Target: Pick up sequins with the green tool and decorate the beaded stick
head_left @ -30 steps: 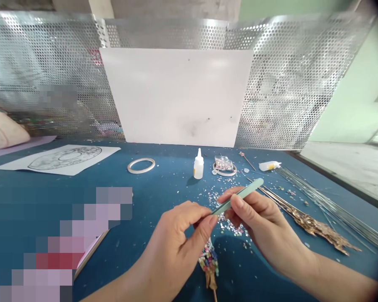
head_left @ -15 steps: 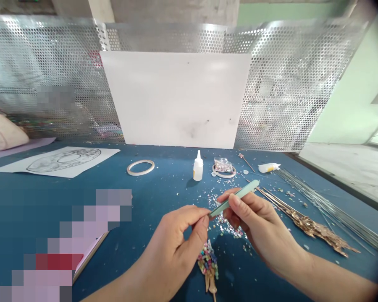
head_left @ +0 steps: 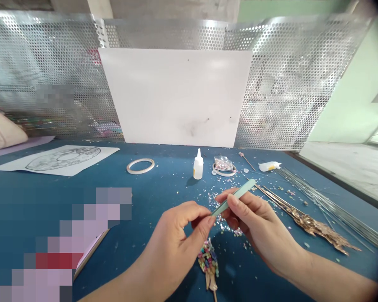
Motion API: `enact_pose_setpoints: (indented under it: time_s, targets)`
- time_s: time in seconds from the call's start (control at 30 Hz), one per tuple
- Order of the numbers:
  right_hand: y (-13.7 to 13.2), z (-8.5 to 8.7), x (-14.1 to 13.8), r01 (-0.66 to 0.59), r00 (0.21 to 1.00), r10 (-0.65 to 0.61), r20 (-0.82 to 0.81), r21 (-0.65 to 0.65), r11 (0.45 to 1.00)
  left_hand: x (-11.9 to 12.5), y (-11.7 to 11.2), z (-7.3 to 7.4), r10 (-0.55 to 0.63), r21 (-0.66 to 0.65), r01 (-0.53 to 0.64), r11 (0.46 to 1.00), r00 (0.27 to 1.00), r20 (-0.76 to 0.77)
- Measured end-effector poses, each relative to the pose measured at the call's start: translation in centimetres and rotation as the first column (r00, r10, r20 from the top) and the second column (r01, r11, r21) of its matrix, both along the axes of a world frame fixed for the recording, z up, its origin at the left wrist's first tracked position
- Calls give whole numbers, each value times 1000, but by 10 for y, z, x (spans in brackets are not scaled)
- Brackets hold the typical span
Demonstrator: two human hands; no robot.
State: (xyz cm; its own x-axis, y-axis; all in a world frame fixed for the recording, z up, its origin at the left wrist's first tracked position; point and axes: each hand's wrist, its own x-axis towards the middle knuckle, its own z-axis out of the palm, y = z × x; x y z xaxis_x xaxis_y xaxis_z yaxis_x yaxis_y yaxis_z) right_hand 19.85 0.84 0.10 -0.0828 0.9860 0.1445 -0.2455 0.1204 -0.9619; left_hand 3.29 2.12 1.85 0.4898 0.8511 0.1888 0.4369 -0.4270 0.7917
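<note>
My right hand point(head_left: 255, 226) holds pale green tweezers point(head_left: 236, 196), their tip pointing left at my left fingertips. My left hand point(head_left: 176, 243) pinches thumb and forefinger together at the tweezer tip; whatever is between them is too small to see. Just below the hands a gold pin covered with coloured beads point(head_left: 208, 263) lies on the blue table point(head_left: 151, 193). Loose sequins point(head_left: 228, 226) are scattered under my right hand.
A small white glue bottle point(head_left: 198, 165) stands behind the hands, a tape ring point(head_left: 140, 165) to its left, a bag of sequins point(head_left: 223, 164) and a lying glue bottle point(head_left: 269, 166) to its right. Gold leaf stems point(head_left: 311, 226) and thin wires point(head_left: 334, 209) lie right. A printed drawing point(head_left: 59, 158) lies far left.
The hands have shifted only slightly; the tweezer tip stays at my left fingertips. The view has bobbed a little.
</note>
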Motion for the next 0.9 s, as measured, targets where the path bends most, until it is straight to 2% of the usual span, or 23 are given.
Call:
enact_pose_setpoints:
  time_s: [0.2,0.47,0.73,0.83,0.87,0.9]
  targets:
    - [0,0,2,-27,999,25,-38,-34,999,0,0,2,-18,3,18,1000,1000,2]
    - [5,1,7,137,983,-143,-115,-60,989,-2,-2,0,21,62,-20,998,1000,-6]
    - [17,0,13,192,969,-198,-147,-53,980,-5,-4,2,74,162,-81,983,996,48]
    - [20,-2,15,198,969,-202,-143,-44,979,-4,-14,2,-5,314,12,949,1000,-23]
    - [20,-3,15,199,969,-203,-140,-39,979,-3,-18,0,-28,406,58,912,997,-78]
    - [20,-3,16,200,970,-203,-135,-35,979,-2,-22,-2,-43,511,111,853,989,-144]
